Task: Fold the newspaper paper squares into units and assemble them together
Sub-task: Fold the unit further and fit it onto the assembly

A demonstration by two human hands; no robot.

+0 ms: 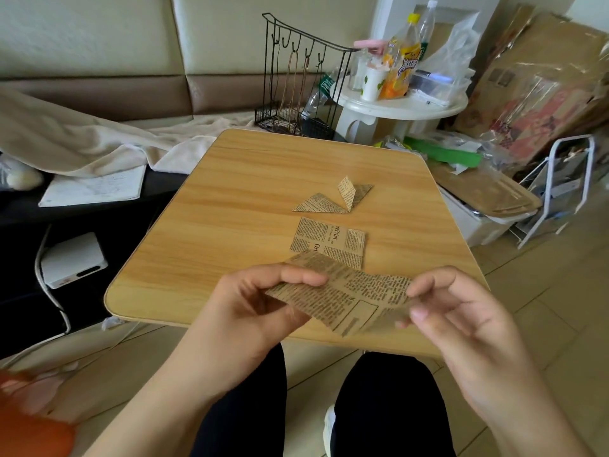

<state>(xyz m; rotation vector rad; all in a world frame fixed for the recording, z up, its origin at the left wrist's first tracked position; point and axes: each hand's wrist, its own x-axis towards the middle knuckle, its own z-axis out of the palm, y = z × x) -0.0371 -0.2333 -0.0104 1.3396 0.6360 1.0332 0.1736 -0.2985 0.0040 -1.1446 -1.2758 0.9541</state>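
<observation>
A brown newspaper-print paper square [342,298] hangs in the air above the near edge of the wooden table [230,206]. My left hand [263,301] pinches its left corner between thumb and fingers. My right hand [454,311] pinches its right corner. Just beyond it a flat newspaper square [329,240] lies on the table, partly hidden by the held sheet. Farther back sits a folded newspaper unit [333,199] with one flap standing up.
A black wire rack [296,77] stands past the table's far edge. A white round side table [398,103] carries bottles and cups. Cardboard and plastic clutter fills the right side. A beige blanket [82,133] lies at the left. My legs are under the table's near edge.
</observation>
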